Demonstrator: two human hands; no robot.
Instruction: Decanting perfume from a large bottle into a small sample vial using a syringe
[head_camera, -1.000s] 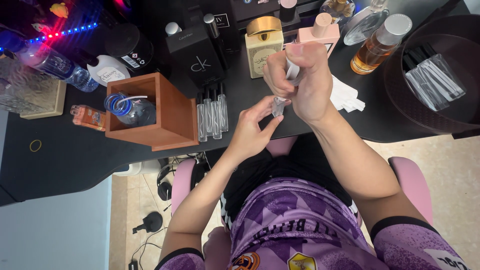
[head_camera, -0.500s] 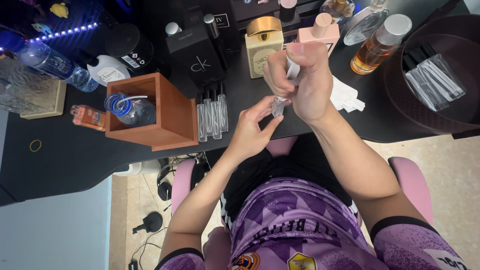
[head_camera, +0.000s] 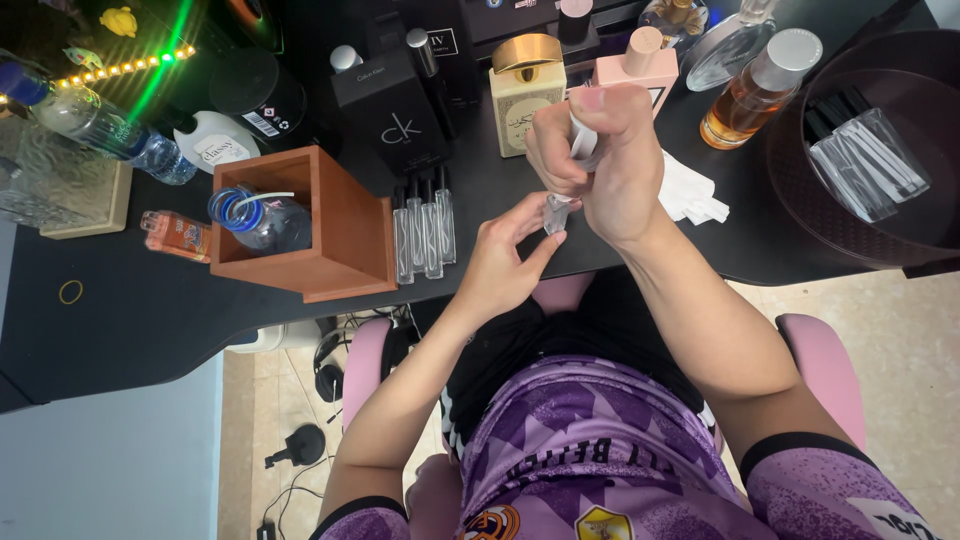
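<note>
Hands meet above the front edge of the black desk (head_camera: 120, 320). The right hand (head_camera: 600, 165) is closed in a fist around a slim white applicator (head_camera: 583, 135), thumb on top, with the tool pointing downward. The left hand (head_camera: 505, 255) sits directly below and pinches a small clear vial (head_camera: 555, 212) between thumb and fingertips; the remaining fingers curl loosely. The lower tip of the applicator meets the mouth of the vial; whether it enters cannot be determined.

Positions relative to the vial:
- Just left: a row of clear glass sample vials (head_camera: 422, 232) standing upright on the desk.
- Further left: a wooden box (head_camera: 340, 235) holding a plastic bottle with a blue cap ring.
- Behind: a cream perfume bottle with a gold cap (head_camera: 528, 85) and a pink perfume bottle (head_camera: 640, 65).
- Right: white paper strips (head_camera: 690, 195) lying flat on the desk.
- Far right: a dark round tray (head_camera: 800, 215) containing clear packets.
- Behind and right: an amber bottle with a silver cap (head_camera: 755, 95).
</note>
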